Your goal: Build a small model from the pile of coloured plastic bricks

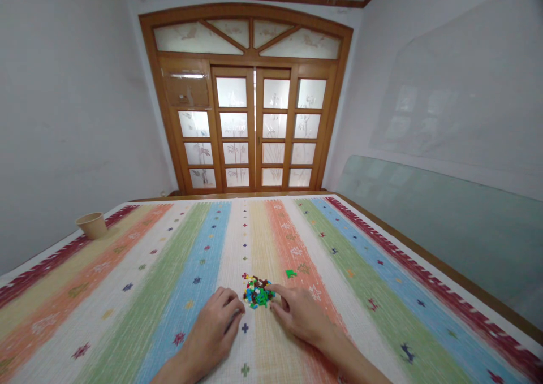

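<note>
Head view showed the left hand half curled just beside a heap of small coloured plastic bricks on the striped cloth, holding I cannot tell what, while the open right hand touched the heap with its forefinger.

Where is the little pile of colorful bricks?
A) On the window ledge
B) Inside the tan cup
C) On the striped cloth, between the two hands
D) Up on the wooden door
C. The pile of tiny colored bricks sits on the striped cloth, right between the left hand and the right hand.
</note>
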Action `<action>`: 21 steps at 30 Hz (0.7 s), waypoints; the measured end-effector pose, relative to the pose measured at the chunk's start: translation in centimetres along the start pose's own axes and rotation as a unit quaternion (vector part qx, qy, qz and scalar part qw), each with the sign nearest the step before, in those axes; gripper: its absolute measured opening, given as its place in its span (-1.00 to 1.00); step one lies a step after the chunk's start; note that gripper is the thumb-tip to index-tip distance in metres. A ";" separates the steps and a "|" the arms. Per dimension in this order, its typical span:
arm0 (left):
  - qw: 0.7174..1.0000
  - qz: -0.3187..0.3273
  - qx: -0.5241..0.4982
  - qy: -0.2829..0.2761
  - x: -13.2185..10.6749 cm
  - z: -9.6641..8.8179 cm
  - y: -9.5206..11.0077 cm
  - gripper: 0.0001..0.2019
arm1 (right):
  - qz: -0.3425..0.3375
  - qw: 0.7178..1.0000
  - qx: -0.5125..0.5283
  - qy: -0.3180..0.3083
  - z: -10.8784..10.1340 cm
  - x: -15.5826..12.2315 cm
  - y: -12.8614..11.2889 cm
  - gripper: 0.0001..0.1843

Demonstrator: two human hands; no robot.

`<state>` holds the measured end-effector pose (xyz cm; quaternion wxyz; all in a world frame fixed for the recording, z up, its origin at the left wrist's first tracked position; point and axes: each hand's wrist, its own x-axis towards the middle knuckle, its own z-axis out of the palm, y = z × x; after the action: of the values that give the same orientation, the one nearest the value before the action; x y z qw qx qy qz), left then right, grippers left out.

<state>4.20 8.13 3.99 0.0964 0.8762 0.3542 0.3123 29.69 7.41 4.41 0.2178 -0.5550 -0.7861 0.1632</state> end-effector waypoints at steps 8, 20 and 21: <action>1.000 -0.008 -0.006 -0.002 0.0 0.1 0.0 -0.83 | -0.005 1.000 -0.016 -0.005 0.8 -0.2 -0.2 -0.58; 1.000 -0.014 -0.008 -0.011 -0.2 0.0 0.0 -0.83 | -0.003 1.000 -0.021 0.007 1.1 -0.1 -0.5 -0.72; 1.000 -0.014 -0.007 -0.013 -0.1 0.0 0.0 -0.83 | -0.004 1.000 -0.021 0.008 1.1 -0.1 -0.5 -0.72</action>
<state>4.11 8.03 3.92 0.1113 0.8745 0.3628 0.3020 28.72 7.15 3.67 0.2134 -0.5578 -0.7895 0.1415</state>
